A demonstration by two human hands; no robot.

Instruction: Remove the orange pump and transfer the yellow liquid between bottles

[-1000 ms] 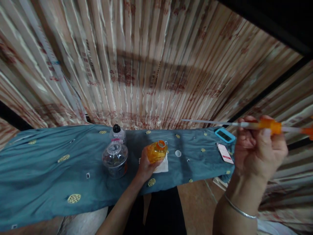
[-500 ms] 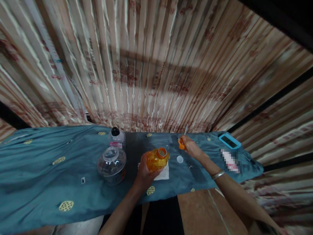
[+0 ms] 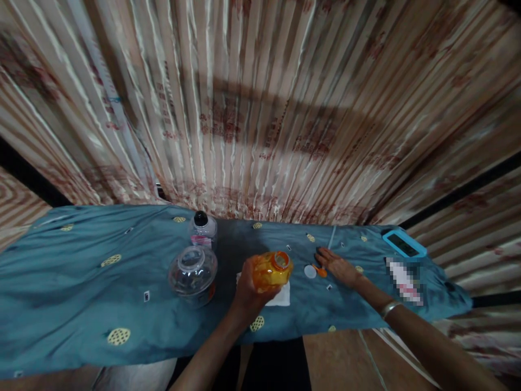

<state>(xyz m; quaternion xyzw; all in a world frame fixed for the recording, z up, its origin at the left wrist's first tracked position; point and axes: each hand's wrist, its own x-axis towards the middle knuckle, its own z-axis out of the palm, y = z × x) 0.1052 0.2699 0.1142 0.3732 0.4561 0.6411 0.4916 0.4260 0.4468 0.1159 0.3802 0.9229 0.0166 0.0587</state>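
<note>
Left hand [image 3: 247, 287] gripping orange bottle [image 3: 272, 270], right hand [image 3: 337, 267] flat, open

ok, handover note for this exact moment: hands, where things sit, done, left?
Left hand grips the open orange bottle, tilted, above the white napkin.
Right hand lies flat and open on the blue cloth, next to the orange-tipped tool and the white cap.
Done: cap off, tool on the cloth.
Left: bottle uncapped and in hand.
Clear jar and black-capped bottle untouched.

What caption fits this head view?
Left hand grips an open orange bottle; right hand rests flat on blue cloth.
</note>
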